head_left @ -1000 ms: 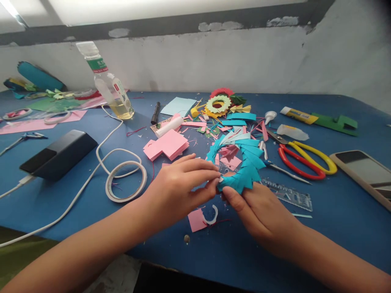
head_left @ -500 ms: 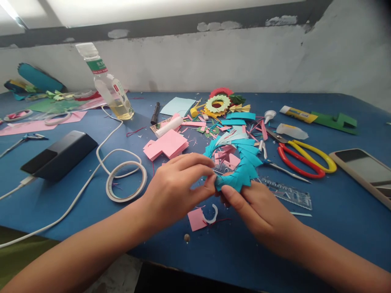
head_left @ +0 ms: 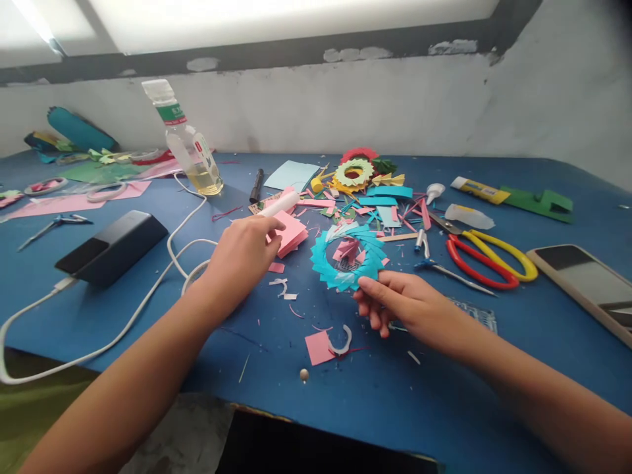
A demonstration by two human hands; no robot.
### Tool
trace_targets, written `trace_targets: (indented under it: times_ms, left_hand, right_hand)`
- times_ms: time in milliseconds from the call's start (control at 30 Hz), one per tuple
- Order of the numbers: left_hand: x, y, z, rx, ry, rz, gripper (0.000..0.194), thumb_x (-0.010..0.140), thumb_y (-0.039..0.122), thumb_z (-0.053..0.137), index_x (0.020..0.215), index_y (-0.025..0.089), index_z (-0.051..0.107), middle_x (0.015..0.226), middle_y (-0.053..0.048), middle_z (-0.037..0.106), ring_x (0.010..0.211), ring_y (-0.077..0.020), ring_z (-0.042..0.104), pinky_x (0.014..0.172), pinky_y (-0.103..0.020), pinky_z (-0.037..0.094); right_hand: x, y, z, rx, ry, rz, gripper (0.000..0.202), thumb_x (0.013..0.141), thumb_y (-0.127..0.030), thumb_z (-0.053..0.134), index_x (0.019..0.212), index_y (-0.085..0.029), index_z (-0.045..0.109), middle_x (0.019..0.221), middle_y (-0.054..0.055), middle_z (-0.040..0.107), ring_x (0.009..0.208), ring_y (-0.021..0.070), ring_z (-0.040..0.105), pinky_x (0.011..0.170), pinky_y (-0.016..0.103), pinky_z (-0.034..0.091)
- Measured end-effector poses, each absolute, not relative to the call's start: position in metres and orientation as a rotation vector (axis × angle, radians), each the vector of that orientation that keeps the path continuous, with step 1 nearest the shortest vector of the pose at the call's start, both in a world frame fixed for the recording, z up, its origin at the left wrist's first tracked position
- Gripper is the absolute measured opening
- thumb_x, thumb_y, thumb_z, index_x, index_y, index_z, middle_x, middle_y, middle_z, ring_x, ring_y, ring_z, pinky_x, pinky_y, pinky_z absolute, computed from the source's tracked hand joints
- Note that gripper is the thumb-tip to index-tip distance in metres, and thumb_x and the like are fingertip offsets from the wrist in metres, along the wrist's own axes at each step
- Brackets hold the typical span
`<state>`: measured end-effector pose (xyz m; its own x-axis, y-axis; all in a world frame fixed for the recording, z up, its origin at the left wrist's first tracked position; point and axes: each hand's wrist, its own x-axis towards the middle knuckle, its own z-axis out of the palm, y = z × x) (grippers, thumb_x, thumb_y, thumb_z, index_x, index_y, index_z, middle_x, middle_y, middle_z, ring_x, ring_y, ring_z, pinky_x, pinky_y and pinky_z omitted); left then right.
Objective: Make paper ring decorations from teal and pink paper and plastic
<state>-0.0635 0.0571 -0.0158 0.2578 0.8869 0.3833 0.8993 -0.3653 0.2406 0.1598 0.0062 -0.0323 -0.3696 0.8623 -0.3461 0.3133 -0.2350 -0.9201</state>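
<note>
A blue folded-paper ring (head_left: 374, 247) with a jagged outer edge is held up above the table. My right hand (head_left: 395, 297) pinches its lower right rim between thumb and fingers. Off to the left, my left hand (head_left: 241, 253) is open, its fingers bent and thumb apart. Its fingertips reach over the stack of pink paper (head_left: 291, 232), and I cannot tell whether they touch it. A white roll (head_left: 280, 203) lies just behind that stack. Part of a tape roll (head_left: 190, 280) shows behind my left wrist. Through the ring, pink scraps are visible.
Red-and-yellow-handled scissors (head_left: 486, 257), pliers (head_left: 457, 273) and a phone (head_left: 587, 280) lie at right. Behind the ring are paper scraps and a pale green paper ring (head_left: 354, 172). A bottle (head_left: 195, 148), white cable (head_left: 165, 289) and dark device (head_left: 111, 247) stand or lie at left.
My left hand has let go of the blue paper ring and moved left to the pink paper. The ring, now in my right hand alone, has shifted left and turned to face me.
</note>
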Motion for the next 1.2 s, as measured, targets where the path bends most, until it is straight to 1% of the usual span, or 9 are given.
trace_targets:
  times_ms: [167, 300, 400, 500, 600, 767, 933, 1067, 1200]
  left_hand:
    - [-0.053, 0.051, -0.018, -2.887, -1.456, -0.791, 0.026, 0.078, 0.008, 0.046, 0.093, 0.014, 0.066, 0.096, -0.008, 0.067, 0.085, -0.0178, 0.061, 0.075, -0.031, 0.047]
    - [-0.043, 0.035, -0.009, -3.27, -1.285, -0.534, 0.015, 0.081, 0.016, 0.052, 0.084, 0.016, 0.066, 0.082, -0.003, 0.064, 0.073, -0.0125, 0.058, 0.066, -0.024, 0.045]
    - [-0.037, 0.021, -0.003, -3.498, -1.161, -0.248, 0.013, 0.079, 0.028, 0.06, 0.082, 0.017, 0.067, 0.078, -0.001, 0.063, 0.068, -0.0112, 0.057, 0.059, -0.021, 0.043]
    - [-0.03, 0.011, -0.004, -3.553, -1.095, -0.053, 0.014, 0.076, 0.031, 0.064, 0.084, 0.019, 0.067, 0.081, 0.0, 0.064, 0.069, -0.0118, 0.059, 0.06, -0.02, 0.043]
    - [-0.026, 0.009, -0.009, -3.54, -1.124, 0.053, 0.005, 0.076, 0.021, 0.062, 0.078, 0.019, 0.066, 0.077, 0.001, 0.063, 0.07, -0.0118, 0.059, 0.061, -0.02, 0.043]
    - [-0.037, 0.016, -0.002, -3.469, -1.238, -0.074, 0.007, 0.074, 0.015, 0.059, 0.072, 0.019, 0.065, 0.075, 0.002, 0.063, 0.066, -0.0105, 0.058, 0.056, -0.019, 0.04]
    - [-0.054, 0.029, 0.007, -3.056, -1.541, -0.269, 0.012, 0.077, 0.029, 0.06, 0.074, 0.018, 0.064, 0.076, -0.001, 0.064, 0.07, -0.0153, 0.058, 0.058, -0.024, 0.041]
    - [-0.049, 0.033, -0.004, -3.114, -1.29, -0.38, 0.016, 0.078, 0.03, 0.061, 0.088, 0.018, 0.064, 0.095, -0.005, 0.063, 0.088, -0.0189, 0.058, 0.073, -0.03, 0.046]
    - [-0.038, 0.036, -0.022, -3.224, -1.048, -0.289, 0.021, 0.081, 0.023, 0.058, 0.1, 0.015, 0.061, 0.105, -0.007, 0.062, 0.1, -0.0207, 0.055, 0.087, -0.035, 0.043]
  right_hand:
    - [0.16, 0.012, -0.035, -1.59, -1.742, 1.512, 0.029, 0.089, -0.037, 0.038, 0.069, -0.017, 0.047, 0.058, -0.004, 0.05, 0.038, 0.0048, 0.046, 0.037, 0.018, 0.04]
    - [0.167, 0.01, -0.031, -1.66, -2.075, 1.135, 0.034, 0.088, -0.041, 0.04, 0.064, -0.018, 0.048, 0.053, -0.004, 0.05, 0.041, 0.0081, 0.047, 0.04, 0.021, 0.038]
    - [0.175, 0.008, -0.025, -1.561, -2.32, 0.76, 0.025, 0.086, -0.035, 0.048, 0.068, -0.018, 0.055, 0.056, -0.002, 0.055, 0.051, 0.0103, 0.049, 0.049, 0.023, 0.037]
    - [0.18, 0.005, -0.023, -1.311, -2.557, 0.757, 0.009, 0.081, -0.025, 0.056, 0.076, -0.02, 0.061, 0.07, -0.002, 0.062, 0.063, 0.0113, 0.054, 0.057, 0.023, 0.039]
    - [0.177, -0.001, -0.024, -1.141, -2.689, 0.856, 0.004, 0.08, -0.02, 0.059, 0.08, -0.021, 0.063, 0.079, -0.001, 0.062, 0.072, 0.0126, 0.057, 0.062, 0.023, 0.042]
    - [0.166, -0.009, -0.028, -1.088, -2.709, 0.812, 0.005, 0.08, -0.02, 0.059, 0.082, -0.02, 0.063, 0.086, 0.002, 0.06, 0.081, 0.0143, 0.057, 0.068, 0.025, 0.045]
    - [0.157, -0.019, -0.037, -1.039, -2.84, 0.4, 0.014, 0.079, -0.006, 0.052, 0.073, -0.016, 0.06, 0.075, 0.003, 0.059, 0.068, 0.0156, 0.054, 0.058, 0.026, 0.043]
    - [0.152, -0.027, -0.046, -0.947, -2.85, -0.001, 0.018, 0.077, -0.003, 0.045, 0.07, -0.015, 0.055, 0.07, 0.006, 0.058, 0.061, 0.0186, 0.052, 0.054, 0.03, 0.04]
    - [0.155, -0.027, -0.043, -0.986, -2.784, 0.116, 0.02, 0.079, -0.003, 0.038, 0.074, -0.015, 0.053, 0.071, 0.007, 0.058, 0.06, 0.018, 0.052, 0.054, 0.03, 0.041]
